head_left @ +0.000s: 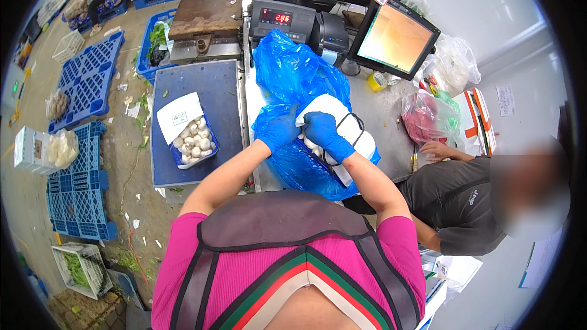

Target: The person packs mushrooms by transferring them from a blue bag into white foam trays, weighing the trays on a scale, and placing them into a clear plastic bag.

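Both hands are in blue gloves, working at a big crinkly blue plastic bag [287,73] on the grey desk [379,110], right in front of the scale with the red readout [278,18]. The left hand [280,129] has its fingers pinched on the bag's edge. The right hand [323,133] has its fingers closed on a white-wrapped tray of mushrooms [342,131] sitting in the bag's mouth, white caps peeking out underneath. Another open blue mushroom tray [192,140] sits on the platform scale [214,85] to the left.
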{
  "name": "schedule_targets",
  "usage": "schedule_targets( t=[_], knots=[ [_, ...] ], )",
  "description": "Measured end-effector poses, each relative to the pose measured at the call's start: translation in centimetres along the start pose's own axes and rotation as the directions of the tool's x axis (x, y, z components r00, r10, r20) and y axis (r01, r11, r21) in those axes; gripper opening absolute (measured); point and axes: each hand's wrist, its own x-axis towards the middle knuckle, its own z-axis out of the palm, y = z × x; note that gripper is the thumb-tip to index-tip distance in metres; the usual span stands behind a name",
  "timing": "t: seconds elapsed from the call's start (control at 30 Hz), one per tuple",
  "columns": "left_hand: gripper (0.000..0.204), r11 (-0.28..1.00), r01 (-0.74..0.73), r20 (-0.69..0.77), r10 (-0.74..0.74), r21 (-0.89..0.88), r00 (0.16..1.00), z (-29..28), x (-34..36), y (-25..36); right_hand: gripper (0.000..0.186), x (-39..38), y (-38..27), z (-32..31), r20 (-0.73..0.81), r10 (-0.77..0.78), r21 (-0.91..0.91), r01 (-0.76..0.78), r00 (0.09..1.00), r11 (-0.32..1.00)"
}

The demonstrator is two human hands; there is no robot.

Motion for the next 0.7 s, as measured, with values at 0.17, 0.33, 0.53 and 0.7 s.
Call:
schedule_targets(
  t=[0.17,0.33,0.53,0.7],
  knots=[
    [0.046,0.974,-0.207,-0.146,0.219,0.096,0.965,2.8,0.0,-2.2,0.017,1.5,0.1,-1.4,0.206,0.068,0.08,-0.087,0.976,0.993],
    [0.038,0.961,-0.27,-0.124,0.262,-0.06,0.957,2.6,0.2,-2.8,0.023,3.1,2.8,-0.6,0.385,-0.061,0.202,-0.02,0.921,0.979],
    [0.033,0.968,-0.215,-0.012,0.215,-0.129,0.977,2.5,1.1,-2.6,0.019,5.5,5.3,-0.3,0.627,-0.173,0.534,-0.259,0.759,0.805],
    [0.036,0.979,-0.151,-0.304,0.104,-0.136,0.947,2.6,-0.4,-0.8,0.012,4.4,3.4,-4.4,0.606,-0.087,0.583,-0.367,0.79,0.725]
  ],
)
